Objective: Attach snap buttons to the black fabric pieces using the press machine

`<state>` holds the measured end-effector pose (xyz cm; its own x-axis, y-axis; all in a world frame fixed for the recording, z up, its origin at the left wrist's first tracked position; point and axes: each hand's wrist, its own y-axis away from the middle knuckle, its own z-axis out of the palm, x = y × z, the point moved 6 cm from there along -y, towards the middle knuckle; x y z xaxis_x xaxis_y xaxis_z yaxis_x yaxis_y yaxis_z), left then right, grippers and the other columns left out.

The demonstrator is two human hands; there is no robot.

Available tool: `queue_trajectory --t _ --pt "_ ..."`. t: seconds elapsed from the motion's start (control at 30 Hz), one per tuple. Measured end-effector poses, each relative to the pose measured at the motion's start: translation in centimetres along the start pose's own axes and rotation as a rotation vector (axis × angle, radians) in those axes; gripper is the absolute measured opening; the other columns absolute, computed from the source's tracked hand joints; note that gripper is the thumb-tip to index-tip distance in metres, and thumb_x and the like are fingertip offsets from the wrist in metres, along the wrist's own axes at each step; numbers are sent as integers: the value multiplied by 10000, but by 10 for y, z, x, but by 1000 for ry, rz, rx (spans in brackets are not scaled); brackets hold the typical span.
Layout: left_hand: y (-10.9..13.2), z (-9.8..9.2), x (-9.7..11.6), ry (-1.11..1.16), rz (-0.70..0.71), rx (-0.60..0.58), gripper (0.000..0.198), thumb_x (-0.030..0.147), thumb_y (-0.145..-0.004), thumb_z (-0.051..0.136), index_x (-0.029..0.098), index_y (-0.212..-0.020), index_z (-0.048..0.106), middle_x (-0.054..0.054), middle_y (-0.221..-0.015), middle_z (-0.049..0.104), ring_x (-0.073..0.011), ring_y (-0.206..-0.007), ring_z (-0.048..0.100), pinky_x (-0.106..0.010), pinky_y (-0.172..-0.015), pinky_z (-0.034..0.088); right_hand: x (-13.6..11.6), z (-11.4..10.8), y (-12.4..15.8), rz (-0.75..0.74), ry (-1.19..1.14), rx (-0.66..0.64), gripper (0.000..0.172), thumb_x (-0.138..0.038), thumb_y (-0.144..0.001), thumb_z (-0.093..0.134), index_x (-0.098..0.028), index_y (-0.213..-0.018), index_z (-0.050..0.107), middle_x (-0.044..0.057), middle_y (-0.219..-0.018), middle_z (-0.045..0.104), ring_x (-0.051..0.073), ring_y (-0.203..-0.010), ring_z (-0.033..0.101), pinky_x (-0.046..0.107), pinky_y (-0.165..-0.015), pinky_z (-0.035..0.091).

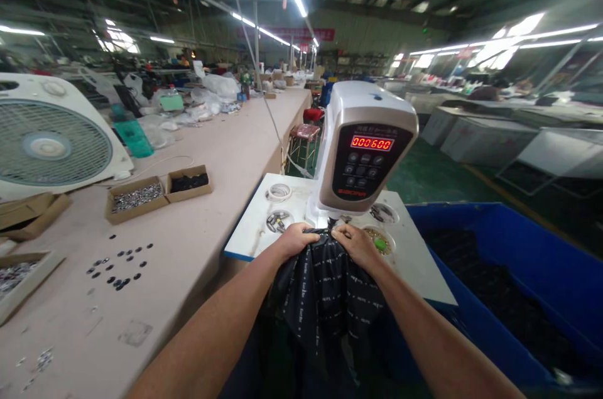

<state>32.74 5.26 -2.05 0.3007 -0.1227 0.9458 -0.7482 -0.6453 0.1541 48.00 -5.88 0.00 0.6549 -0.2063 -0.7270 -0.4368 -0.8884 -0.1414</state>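
Black fabric with rows of white lettering (pixel 325 286) hangs from both hands in front of a white snap-fastening machine (pixel 374 113). Its red display reads 000600. My left hand (pixel 296 240) is closed on the upper left edge of the fabric. On the other side, my right hand (pixel 357 242) pinches the top edge close under the machine's head. The fabric's edge lies at the machine's working point; whether a fastener sits there is too small to tell. Around the hands, the white machine table (pixel 252 223) has round wells with metal parts.
Left, a long table (pixel 188 248) bears a box of silver fasteners (pixel 137 198), a box of black parts (pixel 189 182), scattered dark snap caps (pixel 123 284) and a fan (pixel 51 135). On the right stands a blue bin (pixel 475 213) holding dark fabric. Behind is a stool (pixel 305 131).
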Motion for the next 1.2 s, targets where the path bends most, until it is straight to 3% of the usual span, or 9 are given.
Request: queue_trajectory --t 0.77,1.07,1.2 --pt "-4 2 -7 8 1 4 263 352 -709 691 136 -859 682 -11 -761 657 -190 -757 579 -294 -715 418 0 -2 1 11 -26 12 267 -426 -839 584 -198 -854 721 39 -871 758 249 -870 691 318 -780 486" --pt "2 0 0 -5 0 41 217 307 -722 688 131 -847 696 -27 -788 680 -195 -770 600 -288 -717 430 -5 -5 0 29 -91 9 279 -446 -804 595 -193 -799 712 44 -824 748 258 -839 684 329 -772 490" --pt "13 0 14 -41 59 95 181 271 -751 649 143 -877 678 -24 -819 688 -193 -800 608 -281 -730 433 -10 -14 8 38 -135 48 302 -459 -819 595 -193 -895 718 52 -901 753 264 -896 684 348 -826 492"
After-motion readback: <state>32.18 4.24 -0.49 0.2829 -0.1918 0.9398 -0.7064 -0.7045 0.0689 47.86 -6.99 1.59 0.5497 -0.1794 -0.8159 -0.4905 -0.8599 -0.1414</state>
